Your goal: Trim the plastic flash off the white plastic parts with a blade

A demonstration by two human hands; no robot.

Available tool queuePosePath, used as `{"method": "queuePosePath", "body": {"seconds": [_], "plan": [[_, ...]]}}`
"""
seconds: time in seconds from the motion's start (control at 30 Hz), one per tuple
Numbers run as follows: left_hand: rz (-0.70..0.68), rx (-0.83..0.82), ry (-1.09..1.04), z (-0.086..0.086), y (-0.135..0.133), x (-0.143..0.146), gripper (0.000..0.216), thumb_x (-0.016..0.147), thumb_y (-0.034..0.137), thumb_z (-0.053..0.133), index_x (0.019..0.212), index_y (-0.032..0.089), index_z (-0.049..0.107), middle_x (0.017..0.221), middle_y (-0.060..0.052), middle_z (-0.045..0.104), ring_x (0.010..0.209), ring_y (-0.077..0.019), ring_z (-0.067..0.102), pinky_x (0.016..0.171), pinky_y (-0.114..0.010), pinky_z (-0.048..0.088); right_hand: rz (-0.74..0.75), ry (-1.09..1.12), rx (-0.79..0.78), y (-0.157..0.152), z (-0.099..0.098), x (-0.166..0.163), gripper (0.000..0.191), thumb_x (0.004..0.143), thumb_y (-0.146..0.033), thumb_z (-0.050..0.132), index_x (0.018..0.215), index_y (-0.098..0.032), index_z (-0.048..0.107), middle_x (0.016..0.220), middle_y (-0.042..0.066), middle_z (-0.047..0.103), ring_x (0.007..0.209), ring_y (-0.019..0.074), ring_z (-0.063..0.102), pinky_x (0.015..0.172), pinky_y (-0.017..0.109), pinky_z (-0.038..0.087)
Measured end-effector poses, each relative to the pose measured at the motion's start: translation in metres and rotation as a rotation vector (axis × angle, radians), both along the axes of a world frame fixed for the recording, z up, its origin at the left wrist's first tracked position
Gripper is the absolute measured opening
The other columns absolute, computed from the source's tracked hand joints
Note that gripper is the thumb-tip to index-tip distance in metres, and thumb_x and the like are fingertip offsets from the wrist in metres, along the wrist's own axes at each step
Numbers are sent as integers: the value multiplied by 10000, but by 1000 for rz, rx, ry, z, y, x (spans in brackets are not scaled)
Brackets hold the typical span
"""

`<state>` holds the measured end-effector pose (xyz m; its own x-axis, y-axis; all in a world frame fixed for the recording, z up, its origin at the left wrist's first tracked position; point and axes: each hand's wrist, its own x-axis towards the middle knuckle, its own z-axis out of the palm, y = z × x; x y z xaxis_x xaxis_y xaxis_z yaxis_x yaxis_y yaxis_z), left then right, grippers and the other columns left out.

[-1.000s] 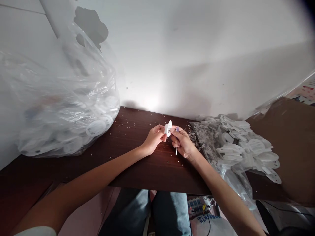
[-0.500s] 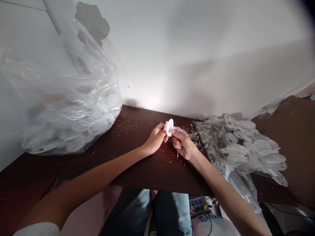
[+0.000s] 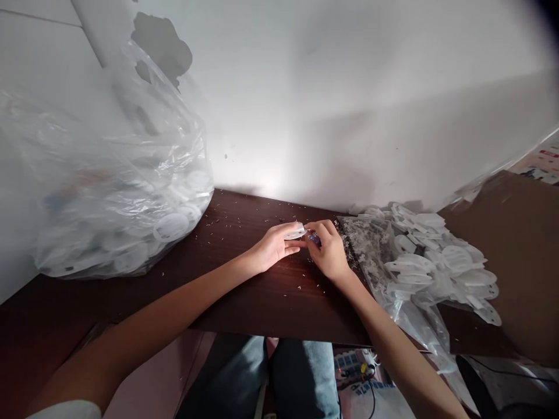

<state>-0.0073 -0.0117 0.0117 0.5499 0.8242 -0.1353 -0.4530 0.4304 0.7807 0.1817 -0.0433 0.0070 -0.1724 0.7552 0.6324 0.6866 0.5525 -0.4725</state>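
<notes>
My left hand (image 3: 271, 247) grips a white oval plastic piece (image 3: 296, 233), tilted nearly edge-on, above the dark table. Close by its right end, my right hand (image 3: 328, 247) is curled around a small purple-handled tool (image 3: 314, 237). The tool's tip is hidden, so I cannot tell whether it touches the white piece. Right of my hands, many similar white oval pieces (image 3: 456, 259) lie heaped on a clear plastic bag (image 3: 371, 247).
A large clear bag (image 3: 126, 174) full of white pieces stands at left against the wall. Small white scraps dot the brown table (image 3: 244, 291). A cardboard box (image 3: 524, 262) stands at far right. Below the table edge are a power strip (image 3: 348, 361) and cables.
The white oval piece has turned from upright, face toward me, to nearly flat. My right hand has rolled over, palm now downward, and the tool's thin shaft no longer shows below it.
</notes>
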Motion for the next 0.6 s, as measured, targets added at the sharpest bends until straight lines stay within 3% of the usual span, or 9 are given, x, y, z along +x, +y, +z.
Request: {"method": "queuePosePath", "body": {"seconds": [0.1,0.2,0.3,0.43,0.6], "plan": [[129,39,67,-3,-4,5,467,743,297,912,1135,203,676,1148,-83,731,980,-186,718,851,-300,532,-44,-86,-39,4,-4,2,319,928,-150,582,1210,-261,678,1150,104,642,1004,267,677,902,404,569],[288,62,246,-5,-6,7,551,720,310,915,1197,221,654,1188,-92,714,963,-194,706,776,-306,551,-59,-84,-90,7,-5,3,348,943,-204,595,1283,-256,651,1190,116,638,1000,274,678,900,421,579],[421,234,428,-4,-7,5,483,703,331,900,1121,204,694,1077,-75,722,872,-187,677,664,-267,529,-37,-7,-121,6,-3,1,340,979,-285,592,1312,-223,626,1214,139,639,1049,291,663,916,452,579],[480,478,514,-4,-6,2,287,762,396,835,890,160,731,753,-17,647,669,-136,561,564,-239,428,9,48,-120,3,1,-5,240,1040,-309,522,1206,-213,666,1122,124,669,1058,284,657,959,453,549],[486,587,498,-9,-2,1,260,823,410,783,824,155,734,657,6,583,606,-122,492,561,-249,372,-8,40,-120,1,0,-9,217,1051,-345,531,1135,-214,682,1064,111,679,974,273,670,891,435,545]]}}
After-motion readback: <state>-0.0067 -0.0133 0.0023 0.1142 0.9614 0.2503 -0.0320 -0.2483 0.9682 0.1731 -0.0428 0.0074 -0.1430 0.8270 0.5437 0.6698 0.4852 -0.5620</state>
